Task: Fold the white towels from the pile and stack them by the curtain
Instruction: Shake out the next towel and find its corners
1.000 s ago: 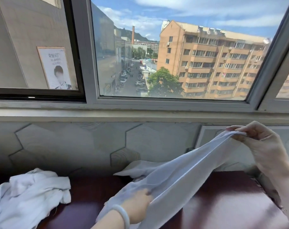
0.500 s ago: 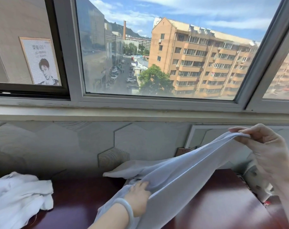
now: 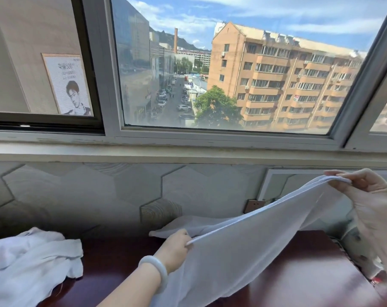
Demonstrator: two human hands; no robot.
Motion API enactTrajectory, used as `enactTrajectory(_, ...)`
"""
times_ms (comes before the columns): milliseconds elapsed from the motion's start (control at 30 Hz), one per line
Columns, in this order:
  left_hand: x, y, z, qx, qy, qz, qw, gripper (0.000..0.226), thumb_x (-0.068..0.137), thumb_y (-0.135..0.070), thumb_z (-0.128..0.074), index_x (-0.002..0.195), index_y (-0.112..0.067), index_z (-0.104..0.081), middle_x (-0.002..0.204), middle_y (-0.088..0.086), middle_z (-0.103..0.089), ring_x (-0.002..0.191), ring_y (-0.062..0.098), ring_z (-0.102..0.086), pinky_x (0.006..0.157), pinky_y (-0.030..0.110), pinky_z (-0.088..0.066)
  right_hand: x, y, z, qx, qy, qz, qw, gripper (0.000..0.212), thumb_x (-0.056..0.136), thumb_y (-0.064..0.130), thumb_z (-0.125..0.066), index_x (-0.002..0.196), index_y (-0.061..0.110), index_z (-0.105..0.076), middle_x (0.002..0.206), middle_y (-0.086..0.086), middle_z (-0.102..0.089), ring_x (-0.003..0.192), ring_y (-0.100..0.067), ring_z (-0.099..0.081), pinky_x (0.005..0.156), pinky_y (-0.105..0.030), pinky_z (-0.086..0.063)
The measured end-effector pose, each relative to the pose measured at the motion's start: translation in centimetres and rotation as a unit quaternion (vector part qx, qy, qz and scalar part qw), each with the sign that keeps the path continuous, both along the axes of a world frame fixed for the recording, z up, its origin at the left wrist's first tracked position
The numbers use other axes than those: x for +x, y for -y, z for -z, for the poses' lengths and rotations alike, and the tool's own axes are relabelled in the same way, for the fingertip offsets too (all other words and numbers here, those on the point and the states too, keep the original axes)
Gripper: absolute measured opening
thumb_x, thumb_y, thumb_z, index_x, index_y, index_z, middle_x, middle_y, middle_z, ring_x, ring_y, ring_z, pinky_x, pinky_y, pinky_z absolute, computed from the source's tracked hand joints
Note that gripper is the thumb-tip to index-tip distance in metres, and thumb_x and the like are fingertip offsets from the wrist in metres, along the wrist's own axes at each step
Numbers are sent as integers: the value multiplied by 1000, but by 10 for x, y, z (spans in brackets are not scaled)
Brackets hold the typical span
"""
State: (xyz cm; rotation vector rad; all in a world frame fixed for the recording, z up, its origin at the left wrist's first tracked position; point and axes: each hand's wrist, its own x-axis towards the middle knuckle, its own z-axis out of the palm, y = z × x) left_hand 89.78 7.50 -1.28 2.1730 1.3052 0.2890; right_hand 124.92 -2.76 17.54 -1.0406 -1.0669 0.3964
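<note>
White towel [image 3: 243, 251] spans both grips. Fingers of the left hand [image 3: 177, 249] curl round its lower edge, knuckles up, low over the worktop [image 3: 298, 275]. Fingers and thumb of the right hand [image 3: 374, 200] pinch the raised corner. The crumpled pile [image 3: 28, 260] lies far left of them.

The towel [image 3: 243, 247] is thin, smooth white cloth; the pile [image 3: 30, 260] is the same cloth, crumpled. The table [image 3: 298, 273] is glossy dark red wood. The bracelet [image 3: 159, 271] looks smooth and milky.
</note>
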Motion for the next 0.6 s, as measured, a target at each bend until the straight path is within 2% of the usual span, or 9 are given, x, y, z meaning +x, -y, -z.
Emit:
enactTrajectory(67, -7, -1, -8, 17, 24, -23, 999, 35, 97, -19, -52, 64, -28, -43, 82, -13, -41, 82, 10, -48, 78, 20, -39, -1, -4, -2, 4, 5, 8, 1000, 21, 62, 19, -79, 72, 17, -60, 88, 0, -75, 91, -23, -67, 99, -42, -47)
enactTrajectory(133, -14, -1, -16, 40, 25, -27, 999, 32, 95, -19, -56, 66, -27, -45, 81, -13, -39, 81, 9, -45, 72, 18, -33, -1, -9, -6, 4, 16, 11, 1000, 23, 59, 25, -78, 72, 19, -60, 87, 3, -75, 88, -17, -68, 95, -33, -49)
enactTrajectory(233, -35, -3, -33, 33, 10, 9, 999, 29, 92, -17, -57, 70, -35, -49, 93, -12, -45, 93, 12, -50, 88, 29, -42, 2, -18, -14, -2, 29, 3, 1000, 19, 62, 21, -79, 73, 20, -63, 91, 0, -75, 85, -16, -68, 85, -25, -53)
enactTrajectory(333, -57, -7, -61, 23, -39, 100, 994, 32, 90, -8, -44, 97, -30, -66, 118, -9, -51, 109, 8, -52, 96, 23, -42, -2, -28, -26, 0, 49, -21, 999, 12, 70, 6, -73, 77, 12, -64, 89, -2, -75, 83, -17, -68, 79, -22, -55)
enactTrajectory(400, -72, -14, -84, 47, -83, 129, 987, 40, 88, -8, -38, 110, -28, -65, 121, -4, -52, 110, 15, -53, 95, 27, -42, -10, -34, -34, 7, 59, -28, 998, 11, 71, 2, -70, 78, 6, -62, 85, 1, -75, 83, -12, -69, 80, -18, -54)
enactTrajectory(500, -97, -19, -122, 95, -56, 56, 992, 42, 88, -11, -38, 109, -37, -64, 108, -4, -54, 102, 15, -56, 91, 31, -46, -23, -43, -36, 16, 39, -33, 999, 12, 69, 4, -71, 77, 7, -62, 86, 2, -75, 87, -11, -69, 83, -18, -53)
enactTrajectory(600, -120, -10, -156, 153, 76, -87, 981, 28, 88, -8, -61, 89, -35, -67, 90, -8, -61, 84, 0, -58, 74, 14, -45, -32, -48, -31, 14, 4, -33, 999, 28, 60, 18, -77, 78, 3, -62, 84, 1, -75, 83, -9, -69, 80, -15, -53)
